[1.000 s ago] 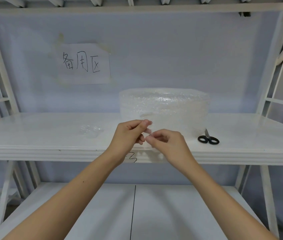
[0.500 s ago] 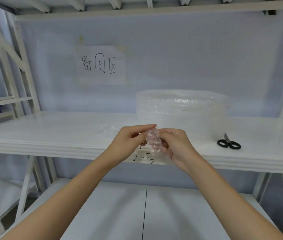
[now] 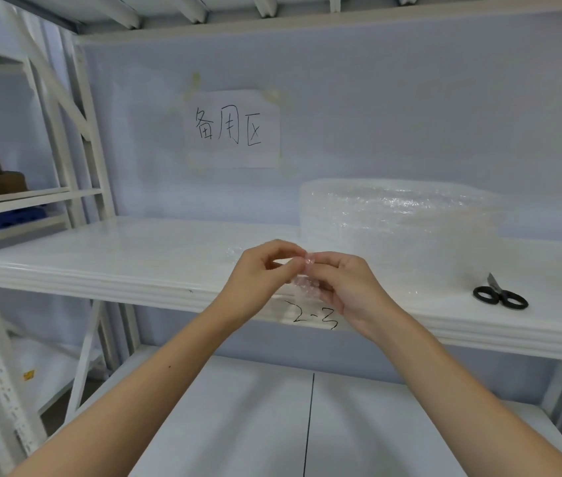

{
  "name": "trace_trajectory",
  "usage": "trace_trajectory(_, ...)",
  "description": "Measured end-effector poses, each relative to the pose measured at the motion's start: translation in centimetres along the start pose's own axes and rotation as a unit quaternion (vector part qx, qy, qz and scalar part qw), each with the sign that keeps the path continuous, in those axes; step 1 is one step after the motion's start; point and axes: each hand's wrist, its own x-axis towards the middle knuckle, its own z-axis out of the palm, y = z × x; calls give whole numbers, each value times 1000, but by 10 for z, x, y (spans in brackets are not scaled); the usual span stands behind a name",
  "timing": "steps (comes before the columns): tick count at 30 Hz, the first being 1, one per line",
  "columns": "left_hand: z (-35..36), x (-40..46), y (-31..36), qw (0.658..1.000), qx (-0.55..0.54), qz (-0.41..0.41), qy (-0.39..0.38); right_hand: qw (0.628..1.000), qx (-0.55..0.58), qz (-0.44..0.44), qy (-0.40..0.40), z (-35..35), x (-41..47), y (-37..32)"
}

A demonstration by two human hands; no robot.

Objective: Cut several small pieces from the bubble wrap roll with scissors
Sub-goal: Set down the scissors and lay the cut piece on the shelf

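We see the view swing further left since 1 s ago; our left hand (image 3: 261, 274) and right hand (image 3: 343, 283) now pinch the small clear bubble-wrap piece (image 3: 303, 282) lower, more crumpled.

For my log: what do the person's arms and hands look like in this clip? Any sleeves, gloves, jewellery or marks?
Both forearms are bare up to the frame edge, with no sleeves in view. The left hand and right hand wear no gloves, and no rings, watch or bracelet can be seen. The left forearm has one small dark dot on it.
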Motion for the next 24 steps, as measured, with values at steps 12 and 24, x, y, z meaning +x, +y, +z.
trace_trajectory(12,-41,36,-24,992,-50,-95,70,994,-102,-25,11,31,44,6)
trace_trajectory(24,-71,66,-47,988,-100,-111,26,993,-84,-74,24,62,92,11)
